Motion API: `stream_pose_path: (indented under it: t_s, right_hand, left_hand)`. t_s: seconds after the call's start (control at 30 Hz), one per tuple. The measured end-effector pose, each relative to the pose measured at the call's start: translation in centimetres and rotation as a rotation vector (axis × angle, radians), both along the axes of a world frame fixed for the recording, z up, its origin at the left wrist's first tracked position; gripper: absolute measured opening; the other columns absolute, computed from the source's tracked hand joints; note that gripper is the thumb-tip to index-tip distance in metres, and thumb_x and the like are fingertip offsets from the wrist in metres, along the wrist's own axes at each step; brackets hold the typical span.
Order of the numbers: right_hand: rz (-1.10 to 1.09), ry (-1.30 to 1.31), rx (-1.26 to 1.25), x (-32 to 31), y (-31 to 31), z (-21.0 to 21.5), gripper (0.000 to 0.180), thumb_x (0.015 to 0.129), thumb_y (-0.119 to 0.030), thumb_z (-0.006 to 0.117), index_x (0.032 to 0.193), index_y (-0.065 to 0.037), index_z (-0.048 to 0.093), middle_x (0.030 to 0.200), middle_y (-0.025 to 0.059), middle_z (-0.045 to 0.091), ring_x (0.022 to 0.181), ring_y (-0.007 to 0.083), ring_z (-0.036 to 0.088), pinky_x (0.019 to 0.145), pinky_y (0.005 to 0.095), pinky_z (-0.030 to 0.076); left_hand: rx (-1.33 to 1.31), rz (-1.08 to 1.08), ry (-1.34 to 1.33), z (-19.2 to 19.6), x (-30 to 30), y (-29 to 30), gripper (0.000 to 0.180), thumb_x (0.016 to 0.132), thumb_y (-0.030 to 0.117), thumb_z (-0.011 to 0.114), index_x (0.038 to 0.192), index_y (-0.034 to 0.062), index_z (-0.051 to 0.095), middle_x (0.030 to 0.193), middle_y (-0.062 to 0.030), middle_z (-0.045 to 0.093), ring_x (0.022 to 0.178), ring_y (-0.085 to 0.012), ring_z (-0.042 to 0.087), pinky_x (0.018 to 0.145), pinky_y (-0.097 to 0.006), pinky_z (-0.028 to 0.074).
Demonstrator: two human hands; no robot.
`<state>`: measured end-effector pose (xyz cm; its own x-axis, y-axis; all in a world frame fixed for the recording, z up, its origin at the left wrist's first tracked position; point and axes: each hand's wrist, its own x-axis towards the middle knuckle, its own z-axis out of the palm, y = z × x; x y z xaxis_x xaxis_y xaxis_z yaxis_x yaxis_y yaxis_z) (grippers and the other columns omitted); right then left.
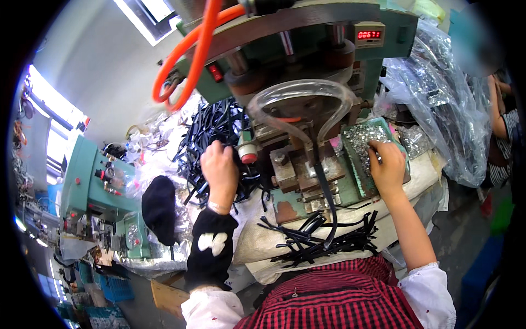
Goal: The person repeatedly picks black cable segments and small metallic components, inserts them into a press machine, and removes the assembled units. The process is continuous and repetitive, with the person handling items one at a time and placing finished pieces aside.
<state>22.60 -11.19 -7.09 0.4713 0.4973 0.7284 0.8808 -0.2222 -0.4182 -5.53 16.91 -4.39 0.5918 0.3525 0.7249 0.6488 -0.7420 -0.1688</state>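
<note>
My left hand (220,171) is closed beside a heap of thin black straps (205,129), close to a white housing with a red button (248,156); what its curled fingers hold, if anything, is hidden. Over at the right, my right hand (389,167) has its fingers pinched together at a green tray (353,170) filled with small silvery metal pieces (366,137). Whatever is between those fingertips is too small to tell. Between my hands, one black strap (327,200) runs down from the metal die (309,172) of a green press (397,35).
A second bunch of black straps (323,236) lies on the pale cloth in front of me. Above the die arches a clear tube (301,86), and an orange hose (200,49) hangs at upper left. Plastic sheeting (438,98) and another person's arm (497,109) are at the right.
</note>
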Motion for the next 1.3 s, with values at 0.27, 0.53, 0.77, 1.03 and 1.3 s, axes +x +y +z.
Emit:
stream_pose_path:
  t_s: [0.27, 0.53, 0.77, 1.03, 1.3]
  right_hand:
    - [-0.08, -0.021, -0.131, -0.4, -7.3, 0.1, 0.019, 0.079, 0.0, 0.074, 0.098, -0.002, 0.072, 0.079, 0.0117, 0.069, 0.077, 0.0291, 0.066, 0.071, 0.0385, 0.052]
    - [-0.076, -0.135, -0.215, -0.2, -4.6, 2.7, 0.023, 0.078, 0.0, 0.068, 0.099, -0.005, 0.073, 0.084, 0.0093, 0.07, 0.079, 0.0268, 0.066, 0.071, 0.0384, 0.052]
    - [0.356, 0.616, 0.369, -8.0, 2.7, 7.1, 0.033, 0.082, 0.001, 0.072, 0.114, -0.001, 0.066, 0.092, 0.0116, 0.072, 0.085, 0.0225, 0.068, 0.079, 0.0308, 0.052]
    - [0.559, 1.085, 0.517, -11.0, 4.7, 6.5, 0.051, 0.088, 0.002, 0.067, 0.134, 0.003, 0.047, 0.097, 0.0088, 0.071, 0.098, 0.013, 0.064, 0.093, 0.0276, 0.047]
    - [0.511, 0.372, -0.048, -8.6, -0.8, 8.6, 0.06, 0.083, 0.003, 0.058, 0.142, -0.005, 0.05, 0.137, 0.024, 0.055, 0.13, 0.0395, 0.051, 0.111, 0.0476, 0.04]
  left_hand:
    - [-0.574, 0.002, -0.275, -2.1, -6.3, -5.6, 0.016, 0.081, 0.003, 0.076, 0.09, 0.0019, 0.063, 0.084, -0.0103, 0.066, 0.071, -0.0241, 0.065, 0.066, -0.032, 0.05]
    - [-1.184, -0.21, -0.953, 0.0, -3.8, -10.5, 0.012, 0.101, 0.012, 0.061, 0.097, 0.0002, 0.063, 0.082, -0.0054, 0.068, 0.06, -0.0059, 0.055, 0.053, -0.019, 0.042]
    - [-0.705, -0.788, -0.885, 11.1, 2.1, -15.1, 0.01, 0.099, 0.008, 0.061, 0.101, -0.0015, 0.061, 0.088, -0.0134, 0.068, 0.072, -0.0138, 0.062, 0.05, -0.021, 0.05]
    - [-0.864, -0.726, -0.938, 11.9, 4.1, -13.2, 0.011, 0.098, 0.01, 0.065, 0.1, -0.0003, 0.062, 0.092, -0.0121, 0.069, 0.079, -0.0144, 0.068, 0.051, -0.024, 0.056]
    - [-0.69, -0.851, -0.642, 9.6, 2.1, -16.9, 0.009, 0.089, -0.002, 0.068, 0.093, -0.0016, 0.059, 0.088, -0.0164, 0.07, 0.069, -0.0205, 0.068, 0.055, -0.031, 0.057]
